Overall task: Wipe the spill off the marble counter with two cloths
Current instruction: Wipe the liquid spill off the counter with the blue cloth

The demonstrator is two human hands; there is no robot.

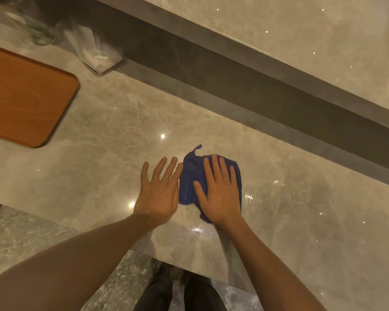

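A crumpled blue cloth lies on the beige marble counter near its front edge. My right hand presses flat on the cloth, fingers spread, covering its right half. My left hand rests flat on the bare marble just left of the cloth, fingers apart, fingertips almost touching the cloth's edge, holding nothing. Wet glistening streaks show on the marble by my right wrist and to the right of the cloth. Only one cloth is in view.
An orange wooden tray lies at the left. Clear plastic bags sit at the back left against a dark raised ledge. A higher marble shelf runs behind. The counter's front edge and the floor lie below my arms.
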